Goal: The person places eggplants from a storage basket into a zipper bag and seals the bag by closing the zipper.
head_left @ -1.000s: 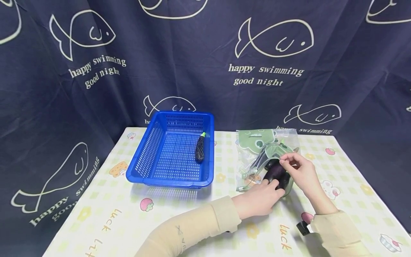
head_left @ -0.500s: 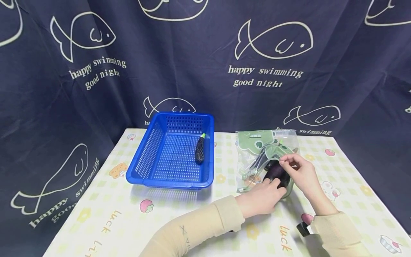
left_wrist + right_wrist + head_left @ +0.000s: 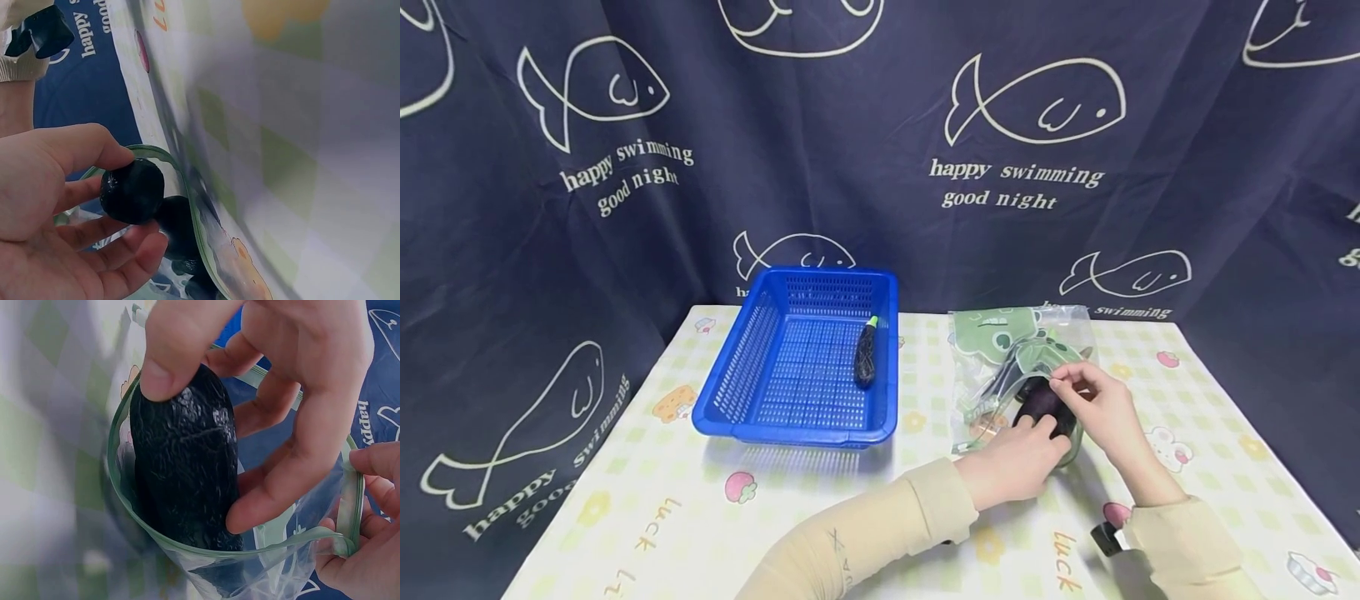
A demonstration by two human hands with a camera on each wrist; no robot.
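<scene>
A clear zip bag [image 3: 996,333] with green print lies at the right of the table, several dark eggplants [image 3: 178,228] inside it. At its mouth my left hand [image 3: 1018,462] grips one eggplant [image 3: 184,456] around its rounded end, thumb on one side and fingers on the other. The rest of that eggplant reaches down into the bag. My right hand [image 3: 1101,408] pinches the bag's green-edged rim between thumb and fingers, keeping the mouth wide. In the right wrist view, the right hand [image 3: 375,506] shows at the right edge, on the rim.
Left of the bag stands a blue perforated basket [image 3: 756,429], a single dark eggplant [image 3: 865,354] with a green tip along its right side. A patterned cloth [image 3: 662,467] covers the table. Behind hangs a navy curtain [image 3: 880,167] with fish drawings.
My left hand and sleeve have shifted slightly to the right, still gripping the eggplant. The right hand keeps its pinch on the bag's rim. The head view has tilted up a little.
</scene>
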